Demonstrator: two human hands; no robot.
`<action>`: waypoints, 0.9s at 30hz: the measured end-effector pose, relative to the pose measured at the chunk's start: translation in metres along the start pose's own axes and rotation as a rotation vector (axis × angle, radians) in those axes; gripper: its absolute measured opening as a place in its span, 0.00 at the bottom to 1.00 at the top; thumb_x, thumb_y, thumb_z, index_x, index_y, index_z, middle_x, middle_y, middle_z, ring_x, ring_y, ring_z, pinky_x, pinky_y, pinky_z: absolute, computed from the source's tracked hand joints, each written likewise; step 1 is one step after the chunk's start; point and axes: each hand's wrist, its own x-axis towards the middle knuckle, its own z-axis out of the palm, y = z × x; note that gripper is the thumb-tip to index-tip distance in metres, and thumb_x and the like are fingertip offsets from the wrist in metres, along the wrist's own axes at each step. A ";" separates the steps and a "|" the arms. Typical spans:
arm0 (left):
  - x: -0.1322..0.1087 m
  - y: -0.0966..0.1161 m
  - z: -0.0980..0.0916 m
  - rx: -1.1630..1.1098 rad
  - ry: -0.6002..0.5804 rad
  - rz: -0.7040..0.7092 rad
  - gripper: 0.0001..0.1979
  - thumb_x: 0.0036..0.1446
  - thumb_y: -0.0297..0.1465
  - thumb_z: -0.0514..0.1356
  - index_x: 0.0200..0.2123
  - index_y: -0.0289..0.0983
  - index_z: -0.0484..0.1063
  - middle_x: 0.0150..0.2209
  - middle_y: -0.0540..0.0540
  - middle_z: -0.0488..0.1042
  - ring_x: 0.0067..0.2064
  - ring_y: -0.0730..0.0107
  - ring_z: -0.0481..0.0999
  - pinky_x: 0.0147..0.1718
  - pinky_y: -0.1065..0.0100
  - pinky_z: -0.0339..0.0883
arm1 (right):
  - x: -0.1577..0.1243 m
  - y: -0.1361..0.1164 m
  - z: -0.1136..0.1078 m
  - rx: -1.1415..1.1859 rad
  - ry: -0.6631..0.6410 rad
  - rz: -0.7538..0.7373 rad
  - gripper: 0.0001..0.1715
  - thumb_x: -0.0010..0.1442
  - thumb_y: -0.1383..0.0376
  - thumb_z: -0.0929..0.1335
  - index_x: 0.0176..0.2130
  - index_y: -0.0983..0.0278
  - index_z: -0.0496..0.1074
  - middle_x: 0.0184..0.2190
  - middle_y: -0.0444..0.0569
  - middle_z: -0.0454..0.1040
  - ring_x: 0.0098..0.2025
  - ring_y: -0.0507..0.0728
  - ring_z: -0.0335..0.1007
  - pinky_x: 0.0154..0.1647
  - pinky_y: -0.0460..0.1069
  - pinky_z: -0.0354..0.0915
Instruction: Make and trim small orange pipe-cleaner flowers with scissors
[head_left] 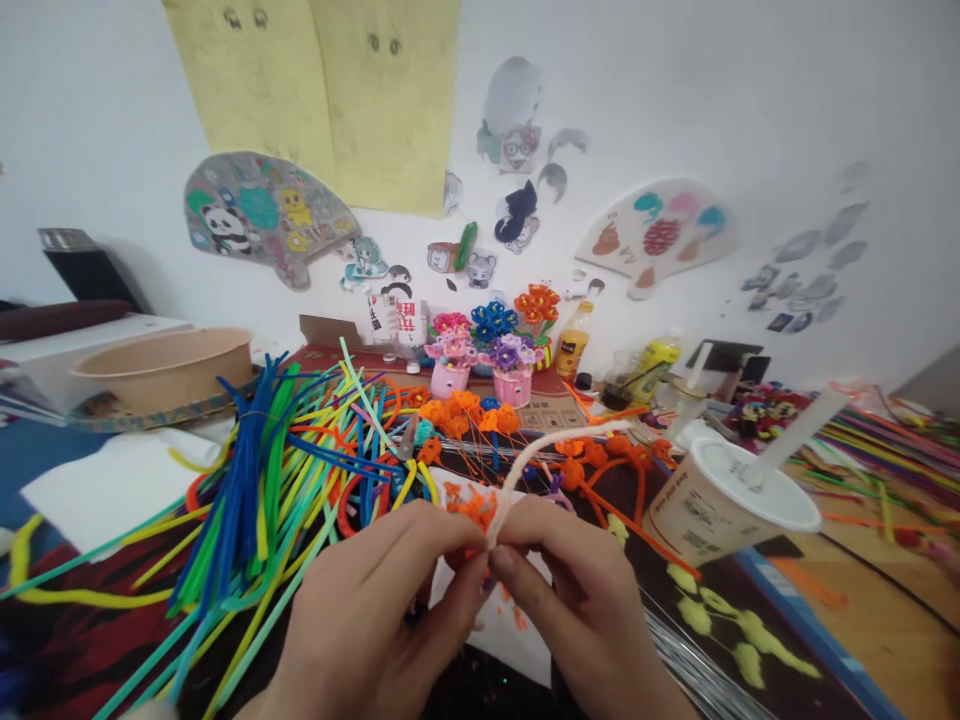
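Both of my hands meet at the bottom centre, pinching one end of a cream pipe cleaner [541,448]. It arches up and to the right from my fingertips. My left hand [375,610] has its fingers curled and its thumb pressed to the stem. My right hand [577,590] pinches the same end from the other side. Small orange pipe-cleaner pieces [471,505] lie on white paper [517,640] just beyond and under my fingers. Orange pipe-cleaner flowers [465,410] lie farther back.
A big heap of coloured pipe cleaners [285,470] spreads at the left. A lidded paper cup with a straw [724,500] stands at the right. Pink pots of pipe-cleaner flowers [480,365], bottles [574,345] and a brown bowl [165,365] stand near the wall. Thin wires [697,670] lie at the lower right.
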 end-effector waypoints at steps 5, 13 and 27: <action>-0.005 -0.003 0.002 0.016 0.033 0.078 0.05 0.58 0.24 0.58 0.36 0.40 0.68 0.28 0.55 0.74 0.28 0.80 0.74 0.28 0.81 0.65 | 0.001 -0.002 0.000 0.015 0.003 0.022 0.08 0.63 0.65 0.66 0.31 0.63 0.71 0.26 0.44 0.71 0.29 0.51 0.67 0.31 0.45 0.62; 0.003 -0.003 0.002 0.036 0.052 0.273 0.07 0.61 0.21 0.53 0.34 0.37 0.67 0.27 0.52 0.76 0.27 0.77 0.74 0.27 0.76 0.66 | 0.003 0.000 0.003 0.416 0.107 0.304 0.09 0.58 0.62 0.70 0.28 0.64 0.71 0.19 0.40 0.67 0.18 0.45 0.60 0.17 0.38 0.60; 0.005 0.006 0.004 -0.124 -0.006 -0.006 0.03 0.56 0.26 0.59 0.31 0.39 0.71 0.24 0.57 0.74 0.24 0.83 0.72 0.24 0.83 0.63 | -0.008 0.003 0.009 0.098 0.333 -0.114 0.10 0.57 0.76 0.68 0.33 0.60 0.74 0.26 0.43 0.76 0.24 0.49 0.71 0.24 0.42 0.67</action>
